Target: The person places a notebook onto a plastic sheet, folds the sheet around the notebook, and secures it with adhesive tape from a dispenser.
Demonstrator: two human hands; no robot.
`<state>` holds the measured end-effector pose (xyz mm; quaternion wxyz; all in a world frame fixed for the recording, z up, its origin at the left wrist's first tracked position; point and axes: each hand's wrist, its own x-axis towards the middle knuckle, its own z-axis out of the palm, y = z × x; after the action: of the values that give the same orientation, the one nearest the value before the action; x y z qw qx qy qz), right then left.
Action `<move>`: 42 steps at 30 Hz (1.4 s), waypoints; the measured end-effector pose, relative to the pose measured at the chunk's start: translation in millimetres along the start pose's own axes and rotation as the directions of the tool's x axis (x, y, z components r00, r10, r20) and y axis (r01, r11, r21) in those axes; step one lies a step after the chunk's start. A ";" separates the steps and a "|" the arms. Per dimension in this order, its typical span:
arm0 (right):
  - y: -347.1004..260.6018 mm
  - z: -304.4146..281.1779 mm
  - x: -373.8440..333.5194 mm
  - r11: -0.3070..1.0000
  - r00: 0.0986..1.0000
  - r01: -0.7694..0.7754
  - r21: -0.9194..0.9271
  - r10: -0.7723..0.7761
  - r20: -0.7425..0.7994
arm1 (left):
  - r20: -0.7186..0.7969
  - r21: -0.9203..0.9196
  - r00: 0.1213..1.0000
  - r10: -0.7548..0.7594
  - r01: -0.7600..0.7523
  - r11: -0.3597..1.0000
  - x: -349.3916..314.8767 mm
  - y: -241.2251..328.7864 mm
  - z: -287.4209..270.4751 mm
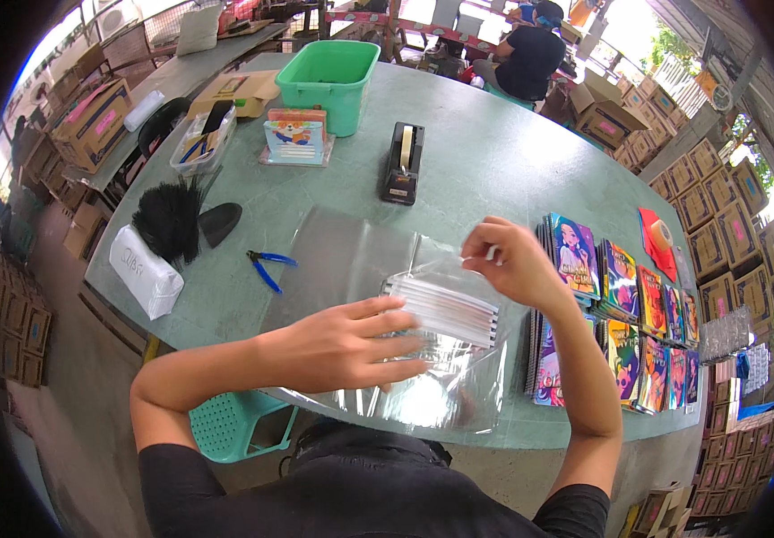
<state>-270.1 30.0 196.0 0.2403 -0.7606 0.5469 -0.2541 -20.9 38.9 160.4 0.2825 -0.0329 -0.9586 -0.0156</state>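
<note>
on the left of the table we find dark lettering, large and bold, across the side of a white pouch (147,272). at the right we see bright title lettering on the covers of the spiral notebooks (575,255), in a far row and a near row; it shows largest on the purple and blue cover at the left end of the far row. we can make out a pale label on the near end of the black tape dispenser (400,160), its print too small for us. pink labels mark the cartons (738,235) stacked at right and the brown carton (91,134) at far left, their writing too tiny to read.
</note>
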 end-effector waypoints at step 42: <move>38.9 107.0 -107.4 0.837 0.864 0.166 -0.521 -0.378 -0.332 | 0.390 0.013 0.921 0.010 -0.016 1.000 79.4 -55.9 37.9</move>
<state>-257.5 130.7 76.9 -0.1176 -0.7939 0.5141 -0.3026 -112.0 -10.7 171.0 0.0867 -0.0396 -0.9954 0.0008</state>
